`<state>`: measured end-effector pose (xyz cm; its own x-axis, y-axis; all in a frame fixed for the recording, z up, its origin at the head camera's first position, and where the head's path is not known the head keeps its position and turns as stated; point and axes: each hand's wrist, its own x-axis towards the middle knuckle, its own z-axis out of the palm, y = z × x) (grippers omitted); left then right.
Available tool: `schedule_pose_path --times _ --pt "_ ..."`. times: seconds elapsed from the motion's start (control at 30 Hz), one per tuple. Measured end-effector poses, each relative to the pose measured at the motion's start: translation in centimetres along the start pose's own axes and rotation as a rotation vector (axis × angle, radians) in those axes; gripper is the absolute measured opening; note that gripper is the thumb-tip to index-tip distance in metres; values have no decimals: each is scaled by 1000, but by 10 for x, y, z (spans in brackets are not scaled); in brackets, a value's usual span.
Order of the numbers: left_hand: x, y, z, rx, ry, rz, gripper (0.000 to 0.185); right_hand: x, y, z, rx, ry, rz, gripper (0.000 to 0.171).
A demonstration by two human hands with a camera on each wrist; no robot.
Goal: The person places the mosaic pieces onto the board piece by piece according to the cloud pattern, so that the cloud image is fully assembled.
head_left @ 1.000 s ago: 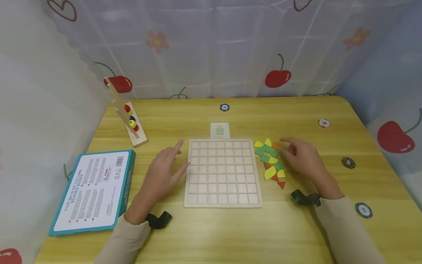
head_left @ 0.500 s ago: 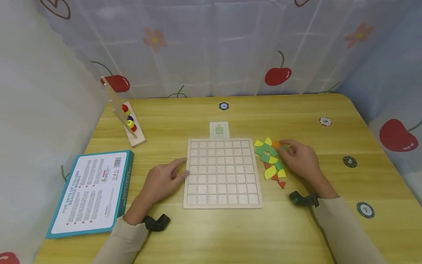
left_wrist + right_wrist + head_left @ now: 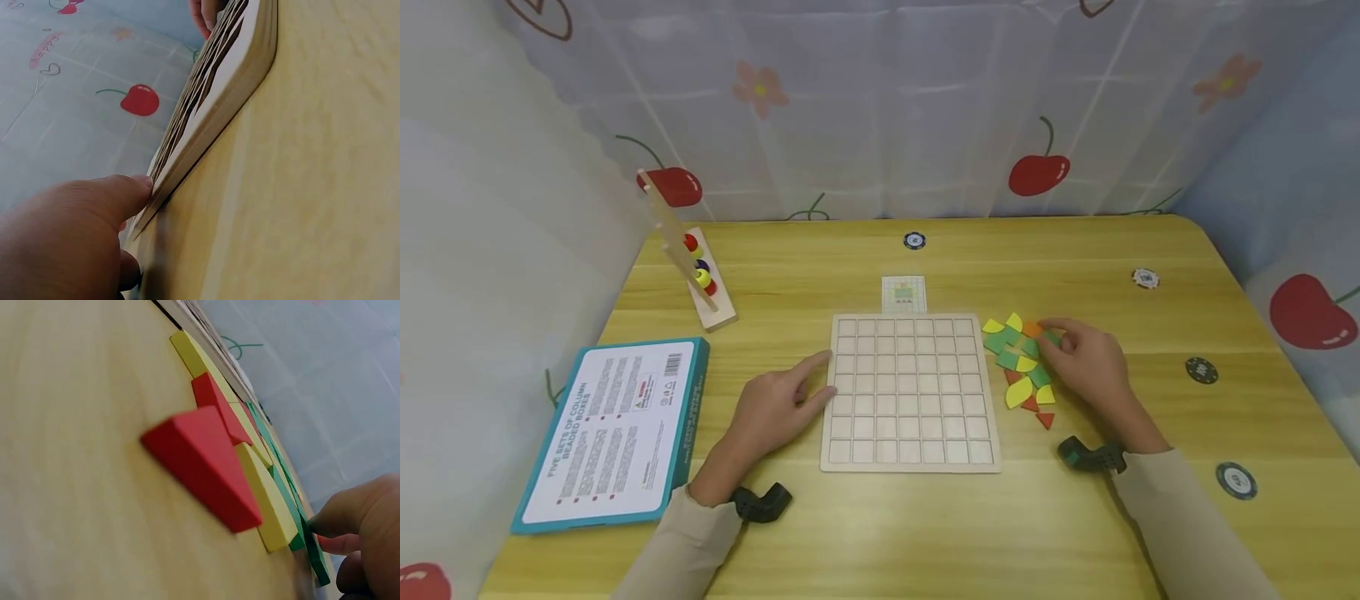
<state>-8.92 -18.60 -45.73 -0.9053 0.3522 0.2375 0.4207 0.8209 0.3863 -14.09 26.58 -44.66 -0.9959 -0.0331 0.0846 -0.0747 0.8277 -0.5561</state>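
Pile of coloured shape tiles [image 3: 1021,367] is lying on the table [image 3: 1075,533], just right of the wooden grid board [image 3: 910,392]. A green tile [image 3: 1051,338] at the pile's far end is pinched by the right hand [image 3: 1086,362], fingers curled onto it; red triangles [image 3: 206,462] and yellow pieces are seen at the near end in the right wrist view. Board's left edge is touched by the left hand [image 3: 775,408], fingers relaxed and extended, nothing grasped; thumb against the edge confirmed in the left wrist view. Pattern card [image 3: 903,293] is just beyond the board. Teal box [image 3: 613,433] is well left of the board, bead rack [image 3: 688,267] beyond-left. Poker chips [image 3: 1201,369] are scattered right of it.
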Motion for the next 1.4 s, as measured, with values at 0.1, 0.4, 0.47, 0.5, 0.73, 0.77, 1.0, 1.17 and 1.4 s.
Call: schedule_pose_path --times 0.1,0.4,0.47,0.5,0.73,0.77,1.0,1.17,1.4 --pt "0 0 0 1 5 2 50 2 -3 -3 12 -21 6 35" --pt "-1 0 0 -10 16 13 52 3 -25 -6 -66 -19 10 39" --pt "-1 0 0 -6 15 13 51 4 -28 -6 -101 -22 6 37" --pt "-1 0 0 -7 14 13 50 5 -29 -6 -118 -27 7 37" --pt "0 1 0 -26 21 12 43 15 -37 -10 -242 -85 -20 35" --pt "0 1 0 -26 24 14 43 17 -39 -11 -262 -97 -30 35" --pt "0 1 0 -23 11 3 42 20 -40 -15 -306 -145 -22 38" --pt "0 2 0 -25 4 -4 43 21 -40 -18 -283 -107 -11 39" --pt "0 3 -1 -28 3 -18 43 21 -59 -7 -235 -89 -168 37"
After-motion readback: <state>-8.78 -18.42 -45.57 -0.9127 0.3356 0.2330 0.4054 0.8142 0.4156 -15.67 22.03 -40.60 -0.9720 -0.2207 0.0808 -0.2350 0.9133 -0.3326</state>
